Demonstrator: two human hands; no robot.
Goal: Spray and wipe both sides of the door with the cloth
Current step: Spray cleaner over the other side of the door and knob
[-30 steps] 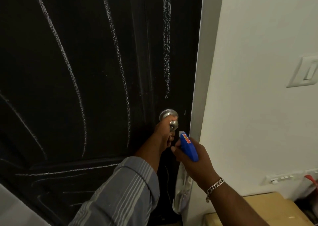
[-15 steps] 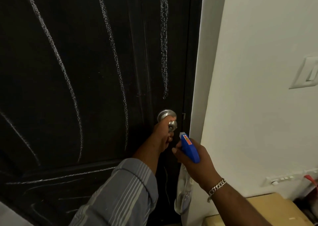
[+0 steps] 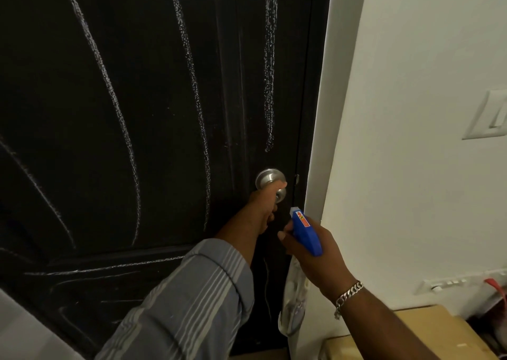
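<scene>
Black and stiff, the door (image 3: pixel 137 113) should swing heavily, so we grip its smooth steel knob (image 3: pixel 270 180) by the right edge with our left hand (image 3: pixel 263 209), while our right hand (image 3: pixel 315 252) clasps the light spray bottle (image 3: pixel 306 232) just beside.

door (image 3: pixel 153 118): black, panelled, shut against its frame, streaked with long whitish foamy lines running down its face.
knob (image 3: pixel 267 179): round, silver metal, at the door's right edge; my left grip (image 3: pixel 263 209) curls round it.
spray bottle (image 3: pixel 306 230): blue head with an orange label, nozzle aimed at the door, held in my right grip (image 3: pixel 318 261); clear body hangs below.
</scene>
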